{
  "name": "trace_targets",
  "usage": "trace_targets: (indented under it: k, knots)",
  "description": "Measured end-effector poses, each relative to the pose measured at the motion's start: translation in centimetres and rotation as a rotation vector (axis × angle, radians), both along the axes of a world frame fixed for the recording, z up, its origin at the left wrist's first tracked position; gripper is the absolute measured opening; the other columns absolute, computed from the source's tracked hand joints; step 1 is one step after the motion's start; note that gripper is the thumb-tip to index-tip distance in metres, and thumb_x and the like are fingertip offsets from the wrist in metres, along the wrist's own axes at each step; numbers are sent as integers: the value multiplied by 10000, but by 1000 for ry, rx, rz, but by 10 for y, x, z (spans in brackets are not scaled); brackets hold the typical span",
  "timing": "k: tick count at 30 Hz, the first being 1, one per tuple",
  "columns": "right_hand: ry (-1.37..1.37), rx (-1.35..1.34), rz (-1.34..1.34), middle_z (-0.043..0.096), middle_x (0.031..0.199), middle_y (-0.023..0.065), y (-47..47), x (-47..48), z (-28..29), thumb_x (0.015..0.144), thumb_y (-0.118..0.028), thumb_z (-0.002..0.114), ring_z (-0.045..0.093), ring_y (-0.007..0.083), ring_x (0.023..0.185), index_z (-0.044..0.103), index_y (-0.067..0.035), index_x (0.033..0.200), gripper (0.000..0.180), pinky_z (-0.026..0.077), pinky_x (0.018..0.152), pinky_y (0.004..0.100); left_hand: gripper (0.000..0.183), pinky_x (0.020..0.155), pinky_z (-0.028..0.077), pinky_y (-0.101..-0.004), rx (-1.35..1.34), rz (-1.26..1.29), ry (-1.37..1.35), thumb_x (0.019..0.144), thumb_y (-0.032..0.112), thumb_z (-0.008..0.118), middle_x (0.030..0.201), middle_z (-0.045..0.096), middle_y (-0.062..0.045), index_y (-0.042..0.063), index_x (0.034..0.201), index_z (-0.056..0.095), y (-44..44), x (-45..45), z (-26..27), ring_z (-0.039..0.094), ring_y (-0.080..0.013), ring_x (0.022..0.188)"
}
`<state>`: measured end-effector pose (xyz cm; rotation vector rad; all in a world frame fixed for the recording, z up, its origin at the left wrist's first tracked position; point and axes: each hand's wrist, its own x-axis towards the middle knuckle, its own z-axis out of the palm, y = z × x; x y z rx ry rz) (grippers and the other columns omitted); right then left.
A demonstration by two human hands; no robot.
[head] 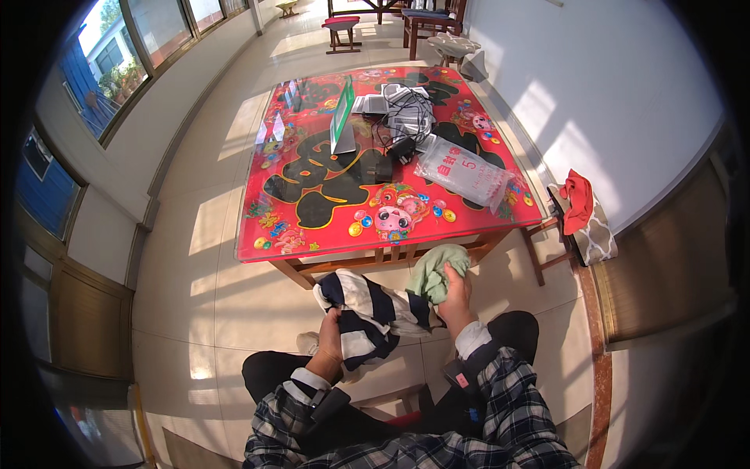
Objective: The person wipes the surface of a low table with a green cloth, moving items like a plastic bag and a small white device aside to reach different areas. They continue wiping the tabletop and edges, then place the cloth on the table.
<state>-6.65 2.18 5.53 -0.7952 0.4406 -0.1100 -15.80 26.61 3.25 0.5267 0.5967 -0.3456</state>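
My left hand (331, 338) grips a navy-and-white striped cloth (364, 305), its thumb lying over the near left edge. The cloth hangs bunched between both hands, above my lap and short of the table. In my right hand (456, 296) is a crumpled pale green cloth (436, 271), thumb on top. The right end of the striped cloth reaches the right hand; whether those fingers also hold it cannot be told. Both cloths are off the table, in front of its near edge.
Ahead stands a low table with a red patterned, glass-covered top (328, 245). On it lie a clear plastic bag packet (463, 173), a black power adapter (402, 150), tangled cables, white cards and a green-and-white stand (342, 117). A red cloth (577, 202) rests on a stool at right, beside the wall.
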Motion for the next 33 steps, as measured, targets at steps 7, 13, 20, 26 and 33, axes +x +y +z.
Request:
trace_targets:
  k: [7,13,20,26,33]
  knots:
    - [19,140,57,566,1106,76,-6,52,-39,831,-50,562,559,270,1016,489,-117,1191,373,483,839,444,197,700,523,-309,30,3,-31,750,184,492,784,639,-54,50,827,613,0,-1,10,625,-207,708]
    - [30,424,-14,557,1089,75,-40,89,-56,817,-38,551,554,252,1008,491,-96,1142,335,478,837,393,338,835,501,-382,120,-56,24,752,194,470,947,645,-133,1,1000,593,7,0,-28,625,-288,865]
    - [-112,121,-675,542,1112,138,-148,77,-16,846,14,438,572,293,978,478,-44,1152,315,515,803,441,242,727,521,-318,96,-99,4,754,177,454,807,638,-69,41,885,605,-11,5,8,626,-209,756]
    - [-98,-146,-614,517,1143,125,-170,82,-32,813,38,511,562,247,974,426,-49,1234,439,511,744,389,333,821,503,-367,47,-135,10,741,164,434,926,638,-114,15,1000,582,-24,4,28,623,-262,857]
    - [485,-349,-239,554,1060,74,-85,64,-105,742,58,614,561,216,926,483,-72,1190,485,477,802,339,324,790,512,-349,188,-151,2,737,135,433,912,632,-99,11,1001,574,-32,10,43,622,-238,829]
